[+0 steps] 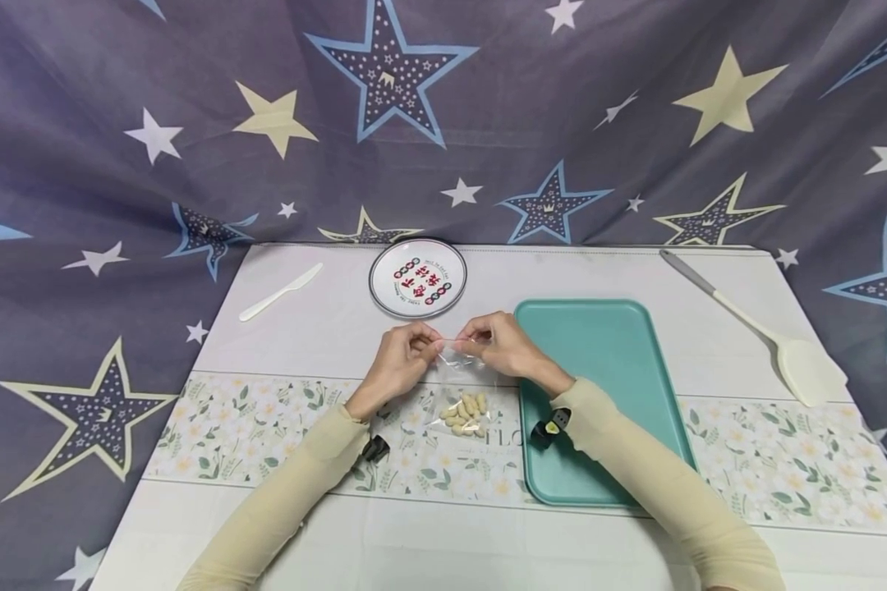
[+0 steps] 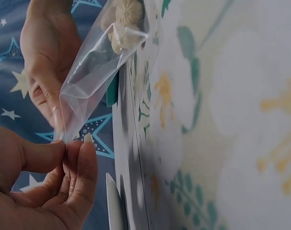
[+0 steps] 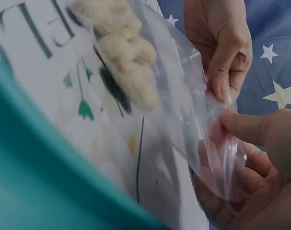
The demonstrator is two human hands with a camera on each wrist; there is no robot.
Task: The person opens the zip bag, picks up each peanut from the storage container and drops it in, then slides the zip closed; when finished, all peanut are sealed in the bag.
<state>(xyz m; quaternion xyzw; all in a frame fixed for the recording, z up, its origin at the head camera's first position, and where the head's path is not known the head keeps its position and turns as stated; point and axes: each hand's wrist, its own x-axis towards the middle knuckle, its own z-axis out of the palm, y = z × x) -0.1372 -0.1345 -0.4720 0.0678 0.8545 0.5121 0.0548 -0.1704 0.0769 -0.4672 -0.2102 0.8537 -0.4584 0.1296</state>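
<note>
A clear zip bag [image 1: 454, 375] with a reddish strip along its top edge hangs between both hands, in the middle of the table. Several peanuts in their shells [image 1: 464, 414] lie in its lower part. My left hand [image 1: 402, 361] pinches one top corner between thumb and fingers; the left wrist view shows this left hand [image 2: 49, 177] close up on the film. At the other top corner my right hand [image 1: 508, 345] pinches the edge, and in the right wrist view the right hand [image 3: 265, 158] has its thumb on the plastic. Whether the seal is parted I cannot tell.
A teal tray [image 1: 599, 328] lies right of the bag, under the right forearm. Behind the hands is a round white plate [image 1: 451, 283] with red lettering. A white plastic knife [image 1: 281, 292] lies back left; a long-handled spatula [image 1: 801, 369] lies far right.
</note>
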